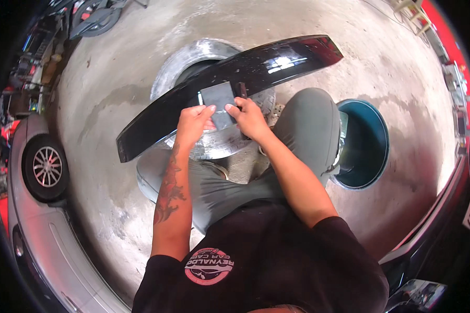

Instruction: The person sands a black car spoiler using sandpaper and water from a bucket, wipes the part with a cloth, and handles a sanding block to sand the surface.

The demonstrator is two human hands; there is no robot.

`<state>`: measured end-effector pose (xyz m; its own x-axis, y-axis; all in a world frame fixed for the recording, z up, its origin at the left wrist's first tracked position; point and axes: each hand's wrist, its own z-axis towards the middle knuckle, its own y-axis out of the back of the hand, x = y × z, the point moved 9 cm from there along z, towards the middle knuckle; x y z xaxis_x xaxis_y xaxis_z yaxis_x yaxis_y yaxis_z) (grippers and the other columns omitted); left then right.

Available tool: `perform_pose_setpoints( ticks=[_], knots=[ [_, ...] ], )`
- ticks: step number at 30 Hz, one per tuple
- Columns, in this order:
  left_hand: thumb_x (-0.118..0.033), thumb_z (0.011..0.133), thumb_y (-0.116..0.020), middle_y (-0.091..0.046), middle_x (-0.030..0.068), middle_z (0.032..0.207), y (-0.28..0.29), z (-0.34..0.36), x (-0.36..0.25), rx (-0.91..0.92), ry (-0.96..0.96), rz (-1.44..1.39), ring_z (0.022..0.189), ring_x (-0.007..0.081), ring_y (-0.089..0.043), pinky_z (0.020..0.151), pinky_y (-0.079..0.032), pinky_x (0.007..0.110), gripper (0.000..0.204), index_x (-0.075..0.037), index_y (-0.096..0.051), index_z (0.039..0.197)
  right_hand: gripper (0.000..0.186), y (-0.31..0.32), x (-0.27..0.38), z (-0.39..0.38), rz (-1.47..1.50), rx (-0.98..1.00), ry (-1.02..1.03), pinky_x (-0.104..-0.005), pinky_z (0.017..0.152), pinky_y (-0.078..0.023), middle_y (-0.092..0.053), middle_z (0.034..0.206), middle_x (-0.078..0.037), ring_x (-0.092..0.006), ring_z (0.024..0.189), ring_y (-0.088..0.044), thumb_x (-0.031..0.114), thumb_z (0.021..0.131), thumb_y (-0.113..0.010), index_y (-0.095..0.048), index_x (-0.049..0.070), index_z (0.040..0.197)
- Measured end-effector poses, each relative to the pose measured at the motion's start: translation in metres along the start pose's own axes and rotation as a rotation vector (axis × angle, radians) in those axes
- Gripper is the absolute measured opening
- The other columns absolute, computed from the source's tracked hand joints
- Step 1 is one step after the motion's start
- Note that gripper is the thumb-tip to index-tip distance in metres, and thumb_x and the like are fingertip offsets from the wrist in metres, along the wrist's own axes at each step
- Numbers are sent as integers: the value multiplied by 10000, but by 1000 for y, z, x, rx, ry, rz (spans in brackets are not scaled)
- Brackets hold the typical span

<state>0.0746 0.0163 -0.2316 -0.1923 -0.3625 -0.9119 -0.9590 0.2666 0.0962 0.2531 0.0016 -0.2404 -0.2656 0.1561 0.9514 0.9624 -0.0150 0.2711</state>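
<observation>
Between my two hands is a grey rectangular sheet (pixel 219 100) that looks like sandpaper, held over a long glossy black car spoiler or trim panel (pixel 159 116). My left hand (pixel 194 123) pinches the sheet's lower left corner, its thumb on top. On the right side, my right hand (pixel 249 117) grips the sheet with thumb and fingers closed. A narrow dark piece (pixel 243 89) shows just beyond the right hand, partly hidden by it. The panel lies slantwise across a greyish tyre (pixel 206 151), its far right end raised toward the upper right.
To the right of my knee stands a dark teal bucket (pixel 362 143) with what looks like water inside. A silver car (pixel 52 235) is parked at left, a dark vehicle (pixel 428 235) at lower right. A motorcycle wheel (pixel 96 22) shows at upper left on the concrete floor (pixel 115 68).
</observation>
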Motion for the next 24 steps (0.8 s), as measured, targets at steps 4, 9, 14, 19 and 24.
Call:
perform_pose_setpoints(
  ticks=[4, 9, 14, 19, 24],
  knots=[
    [-242, 982, -669, -627, 29, 766, -12, -6, 1, 77, 68, -50, 700, 158, -706, 615, -574, 284, 288, 16, -650, 857, 330, 1, 2, 0, 134, -11, 0, -477, 867, -471, -619, 969, -276, -428, 974, -602, 315, 933, -668, -670, -4, 1015],
    [-210, 978, -665, -628, 68, 692, -8, -7, -16, 40, -38, 203, 674, 193, -720, 614, -599, 293, 300, 11, -615, 783, 347, 4, 2, 2, 63, -31, -24, -467, 844, -471, -594, 974, -263, -420, 932, -601, 322, 921, -688, -668, -8, 1030],
    [-198, 959, -681, -712, 155, 757, -19, -12, -11, 64, 13, 32, 620, 202, -711, 578, -582, 295, 276, 18, -641, 792, 326, 7, 2, 2, 109, -58, -32, -475, 825, -462, -577, 948, -250, -418, 913, -595, 317, 921, -688, -658, -1, 983],
    [-218, 952, -688, -734, 174, 846, -16, -12, -10, 116, 59, 185, 674, 199, -720, 622, -577, 272, 263, 20, -649, 847, 298, 9, 11, 1, 37, -49, 22, -479, 797, -457, -571, 908, -227, -390, 870, -583, 302, 921, -689, -646, 7, 916],
    [-240, 951, -684, -721, 45, 917, -9, -7, -7, 13, -7, -34, 786, 107, -680, 628, -539, 239, 246, 2, -695, 987, 309, 10, 8, -1, 63, -78, 45, -486, 785, -474, -598, 917, -246, -408, 877, -607, 300, 906, -709, -652, -4, 900]
  ],
)
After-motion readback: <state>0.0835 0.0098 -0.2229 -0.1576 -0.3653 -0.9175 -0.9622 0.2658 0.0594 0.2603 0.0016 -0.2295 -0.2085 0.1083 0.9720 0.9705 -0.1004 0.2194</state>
